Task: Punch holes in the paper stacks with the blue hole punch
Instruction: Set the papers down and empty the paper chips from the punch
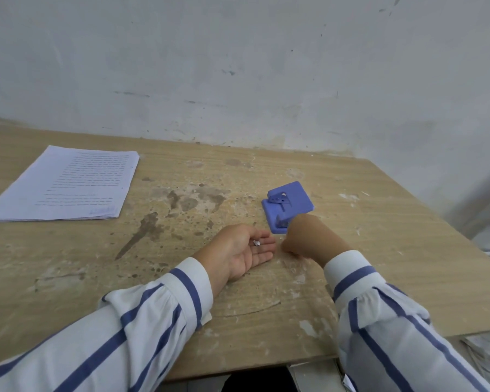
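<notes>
Blue hole punch [287,205] is sitting just beyond right hand [306,239], which is curling downward, grasp unclear. Paper stack [65,185] is lying well left of the released, palm-up left hand [238,250], which is cradling paper bits [257,243].

left sleeve [136,332], white with blue stripes, gathered into a banded cuff; right sleeve [393,326], the same

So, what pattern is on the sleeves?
The sleeves are white with blue stripes, shown in the head view.
</notes>
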`<state>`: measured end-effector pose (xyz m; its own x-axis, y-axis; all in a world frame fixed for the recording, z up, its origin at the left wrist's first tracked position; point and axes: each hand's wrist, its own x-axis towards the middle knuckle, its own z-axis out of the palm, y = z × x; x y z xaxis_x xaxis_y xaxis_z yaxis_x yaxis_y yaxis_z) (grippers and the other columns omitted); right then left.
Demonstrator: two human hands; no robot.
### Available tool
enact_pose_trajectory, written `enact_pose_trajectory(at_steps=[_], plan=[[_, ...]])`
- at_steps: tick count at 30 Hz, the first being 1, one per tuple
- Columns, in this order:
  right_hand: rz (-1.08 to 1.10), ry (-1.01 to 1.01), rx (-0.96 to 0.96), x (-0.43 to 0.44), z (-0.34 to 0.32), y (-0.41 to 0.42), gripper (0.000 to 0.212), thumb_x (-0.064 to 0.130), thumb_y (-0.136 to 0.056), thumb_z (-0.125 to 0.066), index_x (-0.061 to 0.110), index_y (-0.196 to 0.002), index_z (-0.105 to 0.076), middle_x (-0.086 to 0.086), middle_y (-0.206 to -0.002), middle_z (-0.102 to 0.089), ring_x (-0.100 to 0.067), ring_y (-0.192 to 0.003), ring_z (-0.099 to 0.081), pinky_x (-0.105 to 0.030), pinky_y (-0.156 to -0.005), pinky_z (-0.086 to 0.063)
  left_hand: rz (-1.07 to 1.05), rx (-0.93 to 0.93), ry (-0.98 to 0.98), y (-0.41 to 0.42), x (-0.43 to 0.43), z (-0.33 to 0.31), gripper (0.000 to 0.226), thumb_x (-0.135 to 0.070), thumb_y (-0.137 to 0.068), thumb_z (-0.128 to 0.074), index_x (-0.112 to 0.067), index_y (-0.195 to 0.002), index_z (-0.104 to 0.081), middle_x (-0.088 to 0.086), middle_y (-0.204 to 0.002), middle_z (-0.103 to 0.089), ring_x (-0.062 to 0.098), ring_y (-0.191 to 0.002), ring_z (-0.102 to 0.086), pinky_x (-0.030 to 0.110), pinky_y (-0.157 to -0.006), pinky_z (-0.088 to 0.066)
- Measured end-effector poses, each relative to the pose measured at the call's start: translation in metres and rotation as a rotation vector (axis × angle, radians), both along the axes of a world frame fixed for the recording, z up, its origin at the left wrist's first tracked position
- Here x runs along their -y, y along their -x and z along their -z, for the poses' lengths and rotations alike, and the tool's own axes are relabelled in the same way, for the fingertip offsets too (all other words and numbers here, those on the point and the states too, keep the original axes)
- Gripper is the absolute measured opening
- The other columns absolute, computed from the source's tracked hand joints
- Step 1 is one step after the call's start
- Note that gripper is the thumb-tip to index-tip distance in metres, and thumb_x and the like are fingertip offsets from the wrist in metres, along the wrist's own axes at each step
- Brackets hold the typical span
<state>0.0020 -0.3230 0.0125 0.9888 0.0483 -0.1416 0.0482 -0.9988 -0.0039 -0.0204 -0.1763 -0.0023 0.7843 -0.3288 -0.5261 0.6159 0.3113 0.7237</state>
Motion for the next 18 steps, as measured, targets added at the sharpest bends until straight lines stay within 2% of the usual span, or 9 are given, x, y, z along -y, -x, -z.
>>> enact_pose_trajectory(at_steps=[1,2,4,6,8,10,12,15,18], plan=[[-0.049,0.043,0.044,-0.004,0.002,0.000,0.013,0.004,-0.081,-0.047,0.013,-0.084,-0.055,0.000,-0.054,-0.038,-0.013,-0.044,-0.034,-0.023,-0.041,-0.024,-0.002,-0.003,0.003,0.000,0.000,-0.001,0.030,-0.003,-0.097,-0.040,0.010,-0.120,-0.054,0.022,-0.116,-0.063,0.035,-0.117,-0.059,0.038,-0.087,-0.049],[-0.081,0.069,0.082,-0.005,0.006,-0.001,0.020,0.004,-0.083,-0.045,0.013,-0.099,-0.055,0.001,-0.056,-0.037,-0.012,-0.045,-0.034,-0.023,-0.041,-0.022,-0.005,-0.007,0.007,0.000,0.000,-0.001,0.030,-0.003,-0.097,-0.040,0.010,-0.121,-0.054,0.024,-0.123,-0.061,0.035,-0.119,-0.058,0.038,-0.088,-0.049],[-0.088,0.094,0.136,-0.008,0.011,-0.002,0.029,0.004,-0.084,-0.044,0.011,-0.110,-0.054,0.001,-0.057,-0.037,-0.012,-0.045,-0.034,-0.024,-0.041,-0.021,-0.010,-0.016,0.014,0.000,0.000,-0.002,0.030,-0.003,-0.098,-0.039,0.010,-0.121,-0.054,0.025,-0.129,-0.058,0.035,-0.120,-0.058,0.038,-0.089,-0.049],[-0.092,0.073,0.147,-0.009,0.013,-0.001,0.022,0.006,-0.083,-0.045,0.011,-0.102,-0.055,0.001,-0.056,-0.039,-0.013,-0.045,-0.035,-0.024,-0.041,-0.022,-0.011,-0.022,0.017,0.000,0.000,-0.002,0.031,-0.003,-0.098,-0.038,0.009,-0.122,-0.053,0.024,-0.126,-0.059,0.035,-0.121,-0.057,0.038,-0.090,-0.048],[-0.070,0.009,0.113,-0.006,0.013,0.000,0.007,0.010,-0.082,-0.048,0.014,-0.077,-0.047,0.001,-0.055,-0.037,-0.012,-0.045,-0.033,-0.023,-0.042,-0.022,-0.007,-0.015,0.015,0.000,0.000,-0.001,0.032,-0.003,-0.098,-0.037,0.009,-0.123,-0.052,0.021,-0.111,-0.064,0.035,-0.121,-0.057,0.038,-0.089,-0.048],[0.007,-0.094,0.045,0.001,0.010,0.001,0.027,0.013,-0.080,-0.052,0.016,-0.059,-0.035,0.001,-0.054,-0.036,-0.012,-0.046,-0.032,-0.022,-0.043,-0.022,0.003,-0.003,0.008,0.000,0.000,0.000,0.031,-0.003,-0.098,-0.038,0.010,-0.123,-0.052,0.017,-0.095,-0.063,0.035,-0.120,-0.057,0.037,-0.088,-0.049],[0.126,-0.332,0.013,0.009,0.004,0.001,0.029,0.012,-0.077,-0.053,0.014,-0.054,-0.036,0.000,-0.051,-0.038,-0.014,-0.046,-0.033,-0.022,-0.044,-0.026,0.009,0.005,0.000,0.000,0.000,0.000,0.031,-0.003,-0.098,-0.039,0.011,-0.122,-0.052,0.017,-0.092,-0.062,0.036,-0.120,-0.058,0.037,-0.088,-0.049],[0.243,-0.796,-0.024,0.009,-0.008,0.005,0.023,0.009,-0.073,-0.054,0.010,-0.051,-0.049,-0.001,-0.046,-0.050,-0.016,-0.042,-0.042,-0.021,-0.042,-0.035,0.011,0.013,0.004,-0.001,0.000,0.002,0.030,-0.004,-0.098,-0.039,0.010,-0.120,-0.054,0.018,-0.092,-0.063,0.034,-0.109,-0.062,0.037,-0.087,-0.049],[0.143,-0.810,-0.100,-0.003,-0.015,0.013,0.017,0.013,-0.073,-0.060,0.007,-0.057,-0.057,-0.003,-0.050,-0.056,-0.013,-0.043,-0.050,-0.020,-0.042,-0.042,0.017,0.017,0.034,-0.002,0.000,0.001,0.029,-0.004,-0.098,-0.037,0.008,-0.110,-0.060,0.018,-0.094,-0.064,0.027,-0.088,-0.066,0.035,-0.083,-0.052]])
